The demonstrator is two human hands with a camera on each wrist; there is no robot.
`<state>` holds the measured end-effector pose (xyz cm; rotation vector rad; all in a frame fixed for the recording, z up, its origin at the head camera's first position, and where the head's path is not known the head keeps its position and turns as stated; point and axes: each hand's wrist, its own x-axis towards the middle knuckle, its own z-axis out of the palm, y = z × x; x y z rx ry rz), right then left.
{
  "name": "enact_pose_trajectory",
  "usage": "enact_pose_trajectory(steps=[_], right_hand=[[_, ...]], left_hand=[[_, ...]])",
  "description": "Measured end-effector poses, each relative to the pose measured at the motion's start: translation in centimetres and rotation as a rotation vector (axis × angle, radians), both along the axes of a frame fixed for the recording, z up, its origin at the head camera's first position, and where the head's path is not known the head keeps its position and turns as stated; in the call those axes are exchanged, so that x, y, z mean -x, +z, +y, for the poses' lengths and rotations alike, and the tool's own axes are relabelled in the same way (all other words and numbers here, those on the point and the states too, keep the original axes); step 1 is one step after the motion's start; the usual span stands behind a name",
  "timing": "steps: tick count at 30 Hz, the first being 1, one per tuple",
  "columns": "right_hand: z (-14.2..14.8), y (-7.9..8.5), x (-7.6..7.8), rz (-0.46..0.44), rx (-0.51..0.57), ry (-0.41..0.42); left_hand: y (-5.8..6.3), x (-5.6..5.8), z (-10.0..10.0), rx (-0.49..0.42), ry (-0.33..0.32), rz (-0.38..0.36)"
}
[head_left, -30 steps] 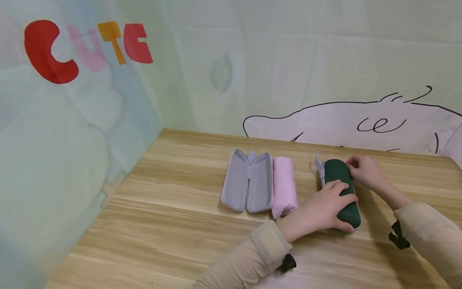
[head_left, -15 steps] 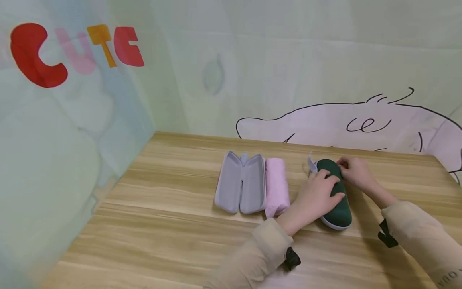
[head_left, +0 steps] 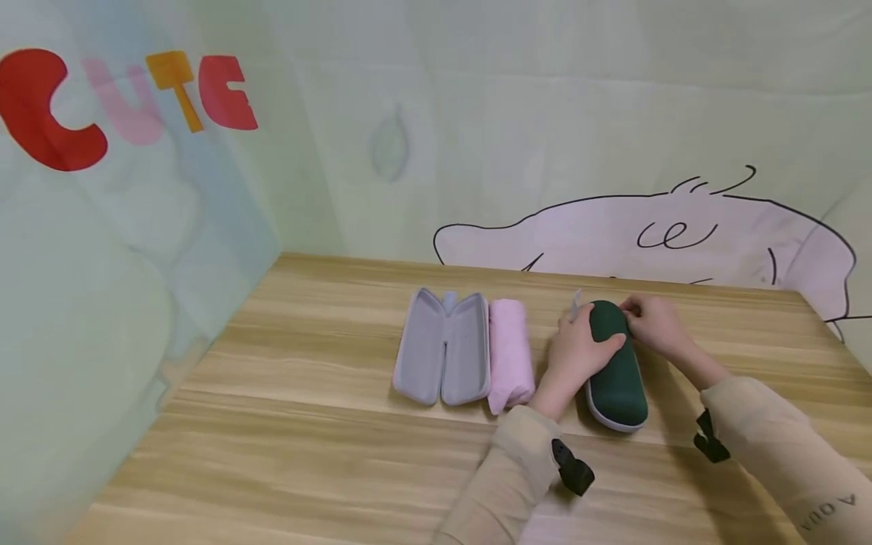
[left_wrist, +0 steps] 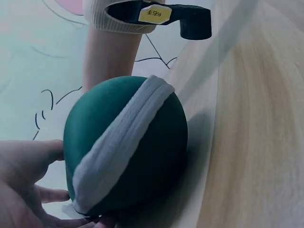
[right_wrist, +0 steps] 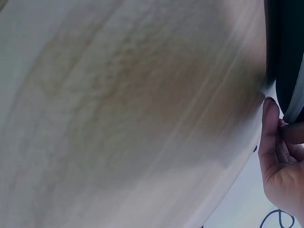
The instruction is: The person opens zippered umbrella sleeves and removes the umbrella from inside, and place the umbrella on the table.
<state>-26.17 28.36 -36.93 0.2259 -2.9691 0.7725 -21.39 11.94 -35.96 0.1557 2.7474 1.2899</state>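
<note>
A dark green zip-up glasses case (head_left: 616,371) with a pale grey zipper band (left_wrist: 124,142) lies at the right of the table. My left hand (head_left: 577,344) grips its far left part, thumb over the top and fingers along the side. A pale strap (head_left: 575,301) sticks up behind that hand. At the case's far right edge my right hand (head_left: 654,322) has curled fingers and pinches at the zipper band; the exact bit between the fingertips is hidden. In the right wrist view, thumb and finger meet beside the grey band (right_wrist: 295,107).
Left of the hands lies an open grey case (head_left: 466,359) with two hollow halves. A rolled pink cloth-like bundle (head_left: 511,352) lies against its right side. The wood-grain table (head_left: 306,439) ends at a printed backdrop (head_left: 341,166).
My left hand has slid from the near top of the green case to its far left side. The right hand stays at the far right edge. The head view has turned slightly right.
</note>
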Motion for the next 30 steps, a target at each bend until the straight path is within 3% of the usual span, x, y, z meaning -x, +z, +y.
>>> enact_pose_trajectory(steps=[7,16,30], right_hand=[[-0.02,-0.45,0.11,-0.001,0.047,0.016],[0.25,-0.64,0.22,-0.002,0.058,0.025],[0.08,-0.19,-0.09,0.035,0.022,-0.019]], left_hand=[[-0.95,0.71,-0.03,-0.106,0.011,-0.063],[-1.06,1.07,-0.08,-0.089,-0.013,-0.07],[-0.8,1.08,-0.08,-0.069,0.018,-0.071]])
